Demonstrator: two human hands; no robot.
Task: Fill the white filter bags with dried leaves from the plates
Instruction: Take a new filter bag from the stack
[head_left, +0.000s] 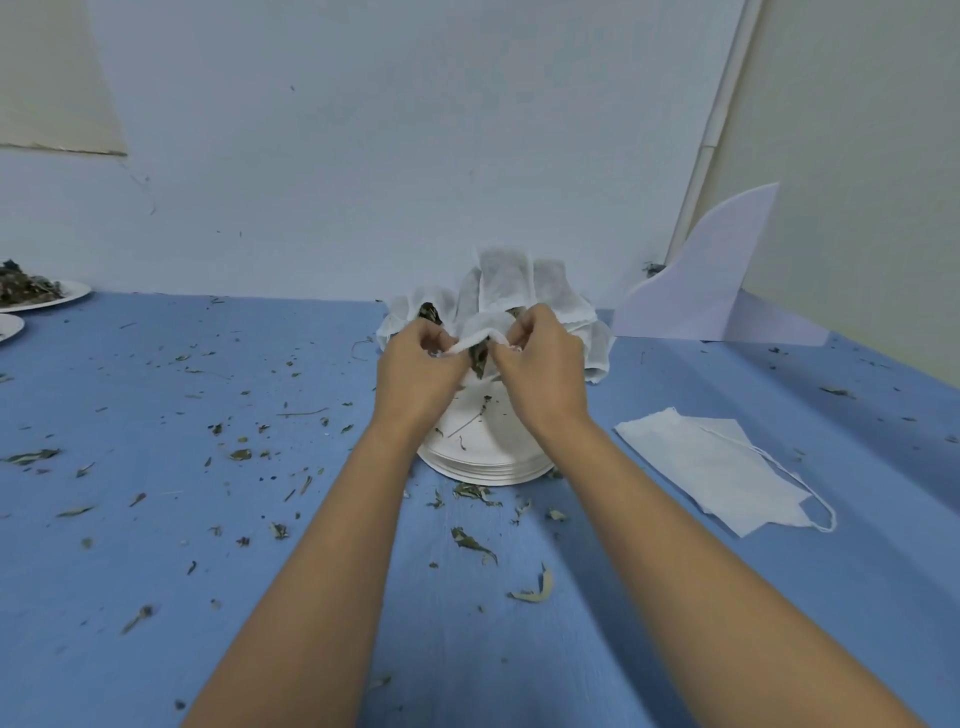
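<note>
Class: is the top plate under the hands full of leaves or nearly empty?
Nearly empty: the top plate shows mostly bare white, with only a few leaf scraps and thin stems.

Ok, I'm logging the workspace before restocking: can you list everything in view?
table: one, blue
held filter bag: one, white, leaves inside, centre
filter bag pile: several, white, behind it
plate stack: one, white, below held bag
flat filter bags: few, white, right side
leaf plate: one, white, heaped, far left
edge plate: one, white, left edge, cropped
loose leaves: many, greenish, scattered on table
card: one, pale, against right wall
left hand: pinches held filter bag
right hand: pinches held filter bag
</note>
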